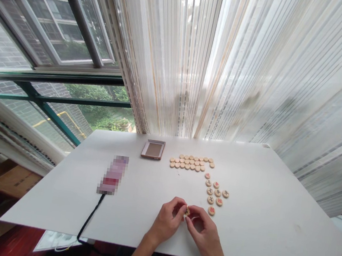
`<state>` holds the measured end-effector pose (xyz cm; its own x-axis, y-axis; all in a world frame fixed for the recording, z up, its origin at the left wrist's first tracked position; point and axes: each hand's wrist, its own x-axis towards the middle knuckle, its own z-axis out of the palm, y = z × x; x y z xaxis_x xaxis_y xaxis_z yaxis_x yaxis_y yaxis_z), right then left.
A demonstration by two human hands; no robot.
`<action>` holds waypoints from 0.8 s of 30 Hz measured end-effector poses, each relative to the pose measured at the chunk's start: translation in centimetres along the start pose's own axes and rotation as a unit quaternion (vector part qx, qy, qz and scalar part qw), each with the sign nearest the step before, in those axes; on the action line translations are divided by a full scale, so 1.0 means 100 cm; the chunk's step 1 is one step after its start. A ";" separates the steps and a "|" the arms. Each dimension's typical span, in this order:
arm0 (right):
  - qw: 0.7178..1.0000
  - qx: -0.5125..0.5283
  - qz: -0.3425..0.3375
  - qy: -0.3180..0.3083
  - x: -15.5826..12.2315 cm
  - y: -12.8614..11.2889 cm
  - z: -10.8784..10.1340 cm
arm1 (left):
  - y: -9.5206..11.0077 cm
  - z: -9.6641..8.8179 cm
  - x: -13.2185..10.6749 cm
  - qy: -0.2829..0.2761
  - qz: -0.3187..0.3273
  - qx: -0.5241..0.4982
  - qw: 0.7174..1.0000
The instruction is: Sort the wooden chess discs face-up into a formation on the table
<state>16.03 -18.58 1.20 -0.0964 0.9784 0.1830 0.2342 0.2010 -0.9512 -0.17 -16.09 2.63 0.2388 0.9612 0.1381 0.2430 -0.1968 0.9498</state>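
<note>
Both my hands meet near the front edge of the white table [271, 223]. My left hand [168, 221] and my right hand [203, 231] pinch one round wooden chess piece [187, 210] between their fingertips. Just right of them lie several loose pieces with red or black characters face up [216, 192]. Farther back, several blank-faced pieces [191, 162] lie packed in rows.
A small shallow box [153, 149] sits at the back, left of the rows. A blurred pink device [113, 175] lies on the left with a black cable [89, 217] running off the front edge. Sheer curtains [229, 60] hang behind; a window [44, 46] lies to the left.
</note>
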 end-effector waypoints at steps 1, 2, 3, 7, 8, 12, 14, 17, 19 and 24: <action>1.000 -0.006 -0.004 0.000 0.000 0.000 0.000 | 0.000 0.000 0.000 -0.001 -0.002 0.001 1.000; 1.000 -0.011 -0.007 0.001 0.000 0.001 0.001 | -0.001 -0.001 0.000 -0.002 -0.004 0.001 1.000; 1.000 -0.015 -0.011 0.003 0.001 0.001 0.001 | -0.001 -0.001 0.000 -0.004 -0.005 0.000 1.000; 1.000 -0.021 -0.019 0.010 0.001 0.003 0.002 | -0.001 -0.004 0.001 -0.023 -0.003 -0.022 0.999; 1.000 -0.022 -0.019 0.011 0.000 0.003 0.002 | -0.001 -0.004 0.001 -0.027 0.000 -0.025 0.999; 0.999 -0.031 -0.028 0.001 -0.001 0.004 0.003 | -0.003 -0.003 0.001 -0.027 0.000 -0.030 0.999; 0.998 -0.038 -0.041 -0.005 -0.001 0.005 0.004 | -0.004 -0.002 0.000 -0.021 -0.008 -0.031 0.999; 0.998 -0.045 -0.050 -0.004 -0.001 0.005 0.005 | -0.005 0.000 0.000 -0.016 -0.014 -0.029 0.999; 0.998 -0.048 -0.046 -0.003 -0.001 0.004 0.005 | -0.005 0.000 0.001 -0.017 -0.016 -0.031 0.999; 0.998 -0.042 -0.039 -0.003 -0.001 -0.001 0.005 | -0.003 -0.001 0.001 -0.016 -0.024 -0.041 0.999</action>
<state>15.54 -18.68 1.19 -0.1235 0.9594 0.2536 0.3059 0.2799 -0.9100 -0.34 -15.86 2.40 0.2589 0.9622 0.0842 0.1776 -0.1331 0.9751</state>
